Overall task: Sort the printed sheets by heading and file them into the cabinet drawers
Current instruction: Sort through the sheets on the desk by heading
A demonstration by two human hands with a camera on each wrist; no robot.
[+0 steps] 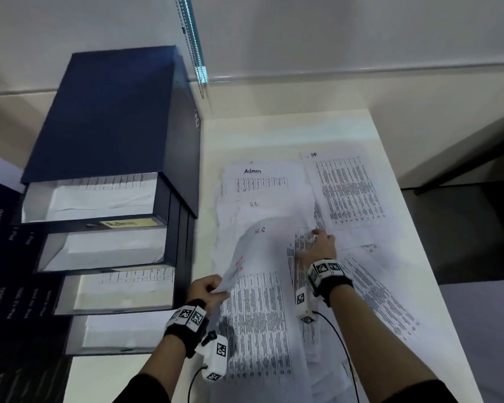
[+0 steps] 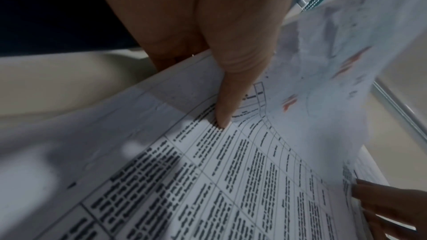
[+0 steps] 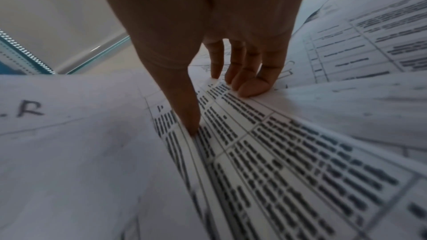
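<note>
Printed sheets lie spread over the white table [image 1: 285, 129]: one headed "Admin" [image 1: 256, 177], one headed "HR" [image 1: 346, 187] at the far right, more beneath. My left hand [image 1: 210, 289] pinches the near left corner of a stack of sheets [image 1: 259, 301] and lifts it, so that the top sheet headed "HR" arches up. In the left wrist view the thumb [image 2: 224, 114] presses on the printed table of the sheet [image 2: 231, 180]. My right hand [image 1: 317, 245] rests on the sheets' right edge, thumb [image 3: 191, 127] and fingers [image 3: 249, 87] touching paper [image 3: 289, 161].
A dark blue drawer cabinet [image 1: 108, 112] stands at the table's left, several drawers pulled out with sheets inside. A yellow "Admin" label [image 1: 128, 223] sits on the top drawer's front. A blind cord [image 1: 192, 48] hangs behind. The table's right edge drops off.
</note>
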